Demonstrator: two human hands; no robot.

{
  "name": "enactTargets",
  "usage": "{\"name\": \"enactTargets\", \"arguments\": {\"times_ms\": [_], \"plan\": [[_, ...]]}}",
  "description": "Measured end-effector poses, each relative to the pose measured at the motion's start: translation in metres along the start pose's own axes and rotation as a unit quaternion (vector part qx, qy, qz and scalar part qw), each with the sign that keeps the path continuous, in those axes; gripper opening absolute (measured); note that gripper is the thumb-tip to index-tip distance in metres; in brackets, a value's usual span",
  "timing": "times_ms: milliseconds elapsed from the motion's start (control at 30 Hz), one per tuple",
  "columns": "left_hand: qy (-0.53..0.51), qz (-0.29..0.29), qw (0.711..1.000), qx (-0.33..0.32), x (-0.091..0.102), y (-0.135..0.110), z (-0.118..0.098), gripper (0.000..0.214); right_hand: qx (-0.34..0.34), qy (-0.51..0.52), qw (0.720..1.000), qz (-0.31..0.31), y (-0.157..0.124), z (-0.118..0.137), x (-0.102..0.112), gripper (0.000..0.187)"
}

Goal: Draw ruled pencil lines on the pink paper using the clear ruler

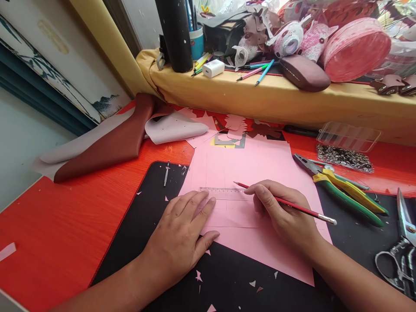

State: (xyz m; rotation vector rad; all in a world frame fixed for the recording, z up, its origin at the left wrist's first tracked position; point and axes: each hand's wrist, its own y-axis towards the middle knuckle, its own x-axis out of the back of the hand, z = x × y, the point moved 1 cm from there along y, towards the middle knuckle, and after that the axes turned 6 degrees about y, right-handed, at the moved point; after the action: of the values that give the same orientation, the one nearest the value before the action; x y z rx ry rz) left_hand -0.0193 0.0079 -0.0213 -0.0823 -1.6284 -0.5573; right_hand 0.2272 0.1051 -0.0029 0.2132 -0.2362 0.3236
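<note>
A large pink sheet [243,167] with thin ruled lines lies partly over a black mat [136,234]. Across its middle rests a clear ruler [224,190]. My left hand [185,227] lies flat on the sheet, fingers stretched out, the fingertips at the ruler's left part. In my right hand [279,212] is a red pencil [302,210], pinched between thumb and fingers. Its tip points left, just above the ruler; whether it touches the sheet I cannot tell. The right hand covers the ruler's right end.
Pliers [344,186] and scissors [403,234] lie to the right, near a clear box of small metal rings [344,158]. Folded brown leather-like material [107,147] sits at the left. A small metal tool [167,174] and scraps lie on the mat. A cluttered ledge [227,97] runs behind.
</note>
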Motion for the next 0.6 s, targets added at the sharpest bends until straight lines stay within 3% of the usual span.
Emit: {"name": "enactTargets", "arguments": {"times_ms": [600], "plan": [[-0.002, 0.003, 1.000, 0.003, -0.0011, -0.0013, -0.0004, 0.049, 0.002, 0.001, 1.000, 0.006, 0.0001, 0.0024, -0.0002, 0.036]]}}
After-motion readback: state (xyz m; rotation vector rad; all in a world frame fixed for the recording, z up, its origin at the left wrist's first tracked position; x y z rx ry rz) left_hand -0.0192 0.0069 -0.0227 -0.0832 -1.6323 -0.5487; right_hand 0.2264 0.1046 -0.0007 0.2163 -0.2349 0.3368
